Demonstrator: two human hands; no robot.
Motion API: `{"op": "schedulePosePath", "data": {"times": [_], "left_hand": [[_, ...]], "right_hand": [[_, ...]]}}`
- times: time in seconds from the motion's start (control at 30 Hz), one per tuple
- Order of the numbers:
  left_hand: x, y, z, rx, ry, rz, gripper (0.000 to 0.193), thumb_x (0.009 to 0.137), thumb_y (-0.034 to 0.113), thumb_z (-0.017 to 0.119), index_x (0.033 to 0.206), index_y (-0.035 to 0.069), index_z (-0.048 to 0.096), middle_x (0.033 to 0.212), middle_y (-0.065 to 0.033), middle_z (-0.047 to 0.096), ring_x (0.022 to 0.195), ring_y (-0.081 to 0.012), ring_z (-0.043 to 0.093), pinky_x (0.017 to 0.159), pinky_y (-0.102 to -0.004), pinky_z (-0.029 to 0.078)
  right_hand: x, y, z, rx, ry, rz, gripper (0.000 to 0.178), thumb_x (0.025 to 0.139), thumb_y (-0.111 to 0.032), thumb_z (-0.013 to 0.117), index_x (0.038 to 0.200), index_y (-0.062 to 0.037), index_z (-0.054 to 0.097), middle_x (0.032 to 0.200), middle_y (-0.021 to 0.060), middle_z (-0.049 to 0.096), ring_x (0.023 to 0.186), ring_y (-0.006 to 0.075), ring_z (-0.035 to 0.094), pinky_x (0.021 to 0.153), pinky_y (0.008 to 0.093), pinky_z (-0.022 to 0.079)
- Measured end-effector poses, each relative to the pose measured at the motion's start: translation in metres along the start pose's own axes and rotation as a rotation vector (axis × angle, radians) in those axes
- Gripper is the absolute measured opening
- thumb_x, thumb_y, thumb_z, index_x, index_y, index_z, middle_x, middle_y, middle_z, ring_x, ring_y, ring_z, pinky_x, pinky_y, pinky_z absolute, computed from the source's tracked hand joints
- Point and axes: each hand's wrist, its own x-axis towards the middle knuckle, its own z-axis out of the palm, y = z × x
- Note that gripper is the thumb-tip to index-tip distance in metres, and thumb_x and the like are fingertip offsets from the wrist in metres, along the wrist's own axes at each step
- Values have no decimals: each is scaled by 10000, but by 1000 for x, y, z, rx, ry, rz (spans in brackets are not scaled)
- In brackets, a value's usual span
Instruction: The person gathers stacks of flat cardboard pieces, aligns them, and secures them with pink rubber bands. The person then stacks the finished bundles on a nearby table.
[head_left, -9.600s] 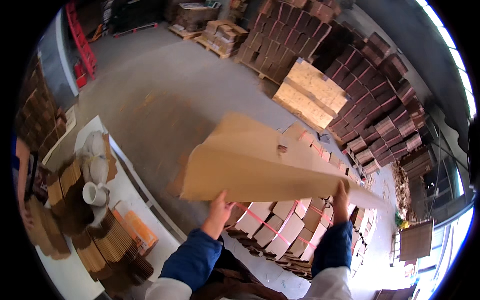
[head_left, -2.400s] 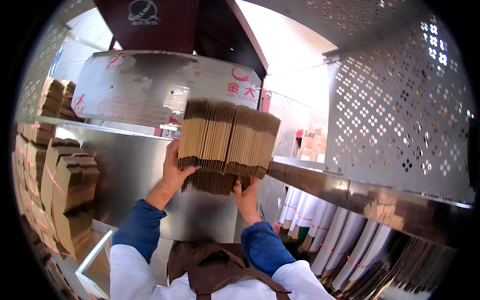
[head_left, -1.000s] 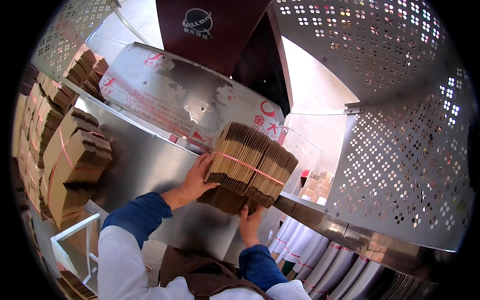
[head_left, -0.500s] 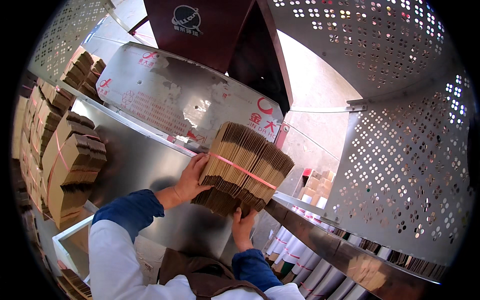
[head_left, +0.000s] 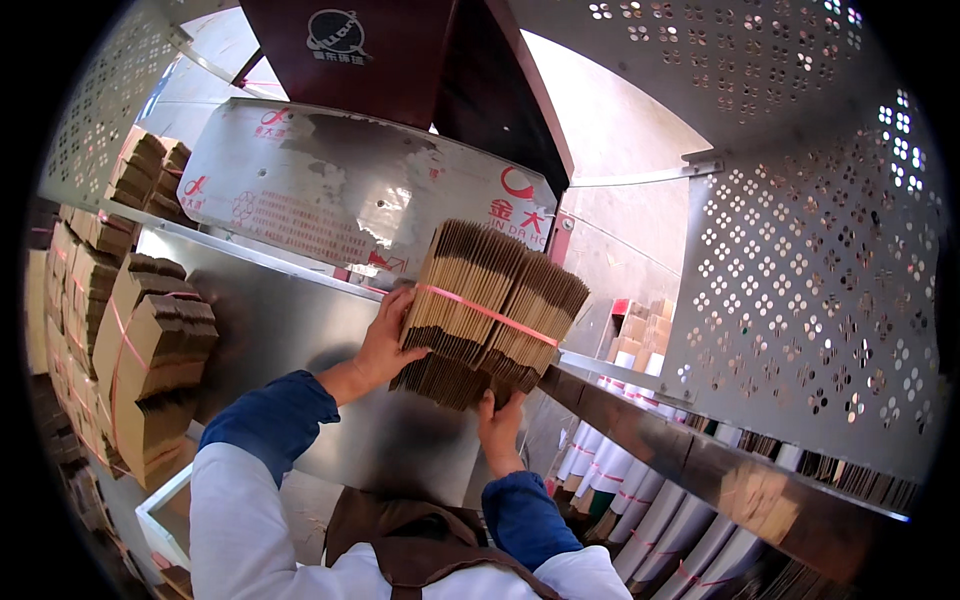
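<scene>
Glossy metal surface (head_left: 275,320), ribbed cardboard bundle (head_left: 485,310) in half-curled grip of left hand (head_left: 382,345) and right hand (head_left: 501,428)

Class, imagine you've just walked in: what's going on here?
A person grips a bundle of folded brown cardboard at a shiny metal worktop. The left hand is at its left side, the right hand at its lower edge. A pink strap crosses the bundle. More strapped cardboard is stacked on the left.
</scene>
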Motion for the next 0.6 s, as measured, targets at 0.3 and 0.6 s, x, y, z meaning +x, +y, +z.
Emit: {"op": "schedulePosePath", "data": {"times": [0.3,0.6], "left_hand": [[-51,18,-9,-57,76,-43,926,625,90,831,1390,64,310,1344,-171,353,1231,-332,446,972,-399,472],[-151,52,-39,-133,-16,-366,904,612,81,851,1353,45,335,1375,-161,416,1223,-296,495,1004,-379,437]], "right_hand": [[-31,3,-2,-76,2,-11,436,873,-149,590,1222,41,411,1014,263,603,920,439,599,782,434,483],[-53,-162,-94,-245,161,-621,594,964,-486,410,1391,-73,394,1431,236,374,1340,393,333,1093,496,251]]}}
